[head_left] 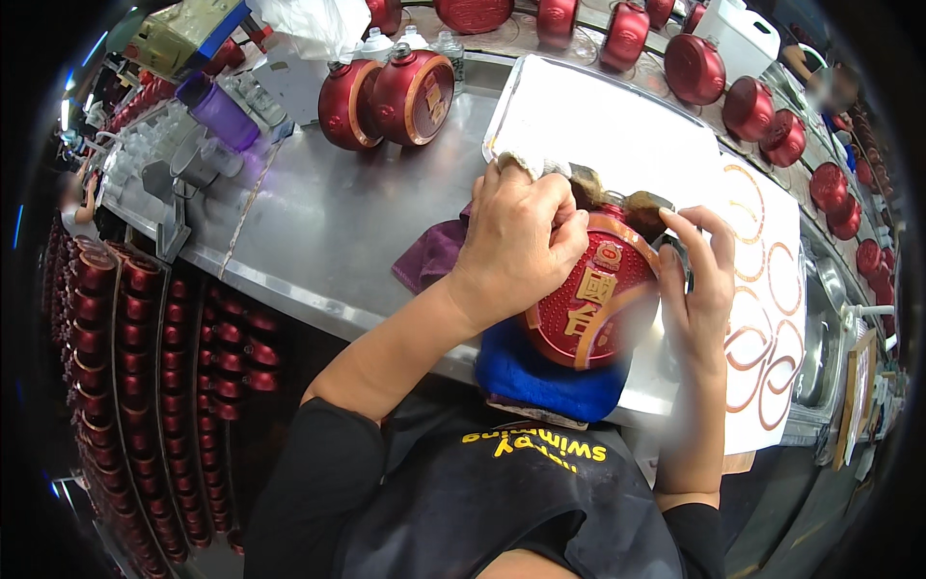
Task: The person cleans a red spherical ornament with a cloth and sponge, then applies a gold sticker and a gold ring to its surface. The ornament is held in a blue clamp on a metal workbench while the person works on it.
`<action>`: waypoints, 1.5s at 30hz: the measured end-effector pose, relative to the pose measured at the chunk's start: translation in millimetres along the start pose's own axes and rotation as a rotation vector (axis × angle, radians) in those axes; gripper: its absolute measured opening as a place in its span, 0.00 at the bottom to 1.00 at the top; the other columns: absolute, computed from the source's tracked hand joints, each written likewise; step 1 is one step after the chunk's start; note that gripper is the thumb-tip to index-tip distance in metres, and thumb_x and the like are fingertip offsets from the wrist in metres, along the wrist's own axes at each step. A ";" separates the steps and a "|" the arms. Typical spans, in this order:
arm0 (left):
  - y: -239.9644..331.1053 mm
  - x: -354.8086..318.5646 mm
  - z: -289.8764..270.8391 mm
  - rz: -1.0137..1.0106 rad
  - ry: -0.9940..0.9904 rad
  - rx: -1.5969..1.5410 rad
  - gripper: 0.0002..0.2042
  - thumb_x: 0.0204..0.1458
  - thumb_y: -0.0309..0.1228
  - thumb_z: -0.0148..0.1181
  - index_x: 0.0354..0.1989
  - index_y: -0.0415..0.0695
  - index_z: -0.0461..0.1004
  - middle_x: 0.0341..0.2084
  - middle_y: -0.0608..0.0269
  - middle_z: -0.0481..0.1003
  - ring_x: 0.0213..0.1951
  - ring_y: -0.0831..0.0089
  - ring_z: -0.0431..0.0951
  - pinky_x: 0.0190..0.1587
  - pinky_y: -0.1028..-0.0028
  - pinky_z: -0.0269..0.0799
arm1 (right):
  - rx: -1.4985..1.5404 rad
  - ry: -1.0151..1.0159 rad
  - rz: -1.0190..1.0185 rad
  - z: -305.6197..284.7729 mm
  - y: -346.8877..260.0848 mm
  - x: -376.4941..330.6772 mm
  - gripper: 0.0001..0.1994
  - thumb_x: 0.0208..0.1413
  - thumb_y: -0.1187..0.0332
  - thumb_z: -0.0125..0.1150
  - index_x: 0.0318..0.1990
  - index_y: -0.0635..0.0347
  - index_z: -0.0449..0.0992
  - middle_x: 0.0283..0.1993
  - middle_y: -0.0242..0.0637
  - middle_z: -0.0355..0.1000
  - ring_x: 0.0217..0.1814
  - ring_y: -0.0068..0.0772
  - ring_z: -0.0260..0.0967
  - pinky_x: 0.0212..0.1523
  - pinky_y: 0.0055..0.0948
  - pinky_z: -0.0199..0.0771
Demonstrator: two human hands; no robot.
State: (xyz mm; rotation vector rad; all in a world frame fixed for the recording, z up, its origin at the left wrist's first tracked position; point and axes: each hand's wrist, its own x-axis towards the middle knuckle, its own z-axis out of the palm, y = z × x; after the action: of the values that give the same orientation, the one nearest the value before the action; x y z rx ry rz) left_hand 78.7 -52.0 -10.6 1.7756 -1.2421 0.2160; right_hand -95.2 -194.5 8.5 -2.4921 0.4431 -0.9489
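Only one view here, the head cam looking straight down at a steel workbench [318,222].

Right in the middle there's a round red jar [588,299] with gold raised characters and a gold band on its face. It's tipped on its side with the decorated face up toward the camera, sitting on a blue cushion [540,376] at the near edge of the bench, just in front of the person's black apron [502,502].

The left hand [516,241] is curled up pretty tight over the top left of the jar, fingers bunched around a white rag [526,164] that pokes out above the knuckles. So it's closed on the cloth and pressed against the jar's upper edge. The right hand [699,275] is on the jar's right side, fingers mostly straight and only loosely bent, cupping the rim. It's more of a steadying touch than a grab, and the thumb side is hidden so I can't tell how much it wraps.

A purple cloth [429,256] lies on the bench just left of the jar, partly under the left wrist. Behind the jar is a white tray [617,125], and to the right a white sheet [767,289] covered in gold ring marks.

Further back two more red jars [391,96] sit side by side, with a row of others along the far edge. Racks of red jars [145,338] fill the shelves below the bench on the left.
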 end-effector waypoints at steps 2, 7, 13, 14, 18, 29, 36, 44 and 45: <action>0.2 0.2 -0.2 -0.010 -0.010 -0.007 0.08 0.50 0.29 0.66 0.24 0.43 0.72 0.29 0.48 0.70 0.40 0.49 0.70 0.45 0.54 0.65 | 0.000 -0.072 -0.111 -2.4 -3.0 -3.9 0.16 0.57 0.73 0.67 0.54 0.59 0.81 0.57 0.48 0.68 0.60 0.50 0.67 0.61 0.44 0.69; 0.3 -0.5 -0.2 -0.024 -0.023 -0.024 0.08 0.49 0.28 0.66 0.24 0.43 0.71 0.30 0.47 0.70 0.40 0.49 0.70 0.45 0.54 0.65 | -0.148 -0.167 -0.162 0.2 -2.5 -8.6 0.20 0.57 0.69 0.69 0.58 0.54 0.81 0.60 0.47 0.67 0.63 0.51 0.64 0.62 0.45 0.69; -0.6 -0.3 2.4 -0.007 0.000 -0.018 0.09 0.49 0.28 0.66 0.24 0.43 0.70 0.30 0.48 0.69 0.40 0.48 0.69 0.46 0.54 0.65 | -0.164 -0.172 -0.176 2.0 -0.2 -8.9 0.19 0.57 0.70 0.68 0.57 0.58 0.81 0.58 0.46 0.68 0.63 0.52 0.65 0.62 0.46 0.69; -0.5 -0.4 2.7 -0.005 0.001 -0.013 0.09 0.49 0.28 0.66 0.24 0.43 0.70 0.30 0.47 0.69 0.41 0.48 0.69 0.46 0.54 0.65 | -0.151 -0.173 -0.175 2.4 -0.3 -9.2 0.19 0.57 0.70 0.68 0.57 0.59 0.81 0.58 0.45 0.69 0.63 0.52 0.65 0.62 0.46 0.69; -0.5 -0.4 3.1 0.005 0.008 -0.015 0.09 0.49 0.28 0.66 0.25 0.42 0.71 0.31 0.47 0.69 0.41 0.48 0.69 0.46 0.54 0.64 | -0.125 -0.169 -0.183 3.4 -0.1 -10.1 0.19 0.57 0.71 0.68 0.57 0.61 0.81 0.55 0.45 0.70 0.62 0.52 0.66 0.61 0.46 0.70; -1.8 1.6 4.4 -0.027 -0.008 -0.060 0.09 0.49 0.28 0.66 0.24 0.41 0.71 0.31 0.46 0.70 0.41 0.47 0.69 0.47 0.53 0.65 | -0.126 -0.148 -0.225 5.1 -0.3 -10.8 0.18 0.57 0.71 0.67 0.56 0.66 0.80 0.52 0.46 0.73 0.60 0.52 0.68 0.61 0.46 0.69; -1.8 1.6 4.7 -0.032 -0.009 -0.061 0.09 0.48 0.27 0.66 0.24 0.41 0.70 0.31 0.45 0.69 0.40 0.47 0.69 0.47 0.53 0.65 | -0.116 -0.132 -0.231 7.2 -0.6 -9.6 0.18 0.58 0.72 0.66 0.55 0.65 0.79 0.51 0.46 0.73 0.60 0.52 0.69 0.61 0.46 0.70; -3.0 1.7 5.4 -0.028 -0.004 -0.063 0.09 0.48 0.27 0.65 0.24 0.41 0.70 0.31 0.46 0.69 0.40 0.47 0.69 0.47 0.53 0.65 | -0.117 -0.137 -0.229 7.1 -1.5 -8.6 0.17 0.58 0.73 0.66 0.54 0.66 0.79 0.51 0.45 0.73 0.59 0.52 0.69 0.60 0.46 0.70; -3.0 1.6 5.4 -0.030 -0.005 -0.069 0.09 0.48 0.27 0.65 0.24 0.41 0.70 0.31 0.45 0.69 0.40 0.47 0.69 0.47 0.53 0.65 | -0.117 -0.138 -0.226 7.2 -1.6 -8.6 0.17 0.58 0.73 0.66 0.54 0.65 0.79 0.51 0.45 0.73 0.59 0.52 0.69 0.60 0.46 0.70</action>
State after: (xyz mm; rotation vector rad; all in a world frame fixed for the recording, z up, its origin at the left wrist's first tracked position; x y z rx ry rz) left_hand 80.1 -56.9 -14.4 1.7358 -1.2111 0.1500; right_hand -96.2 -187.3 -0.2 -2.7370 0.1792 -0.8466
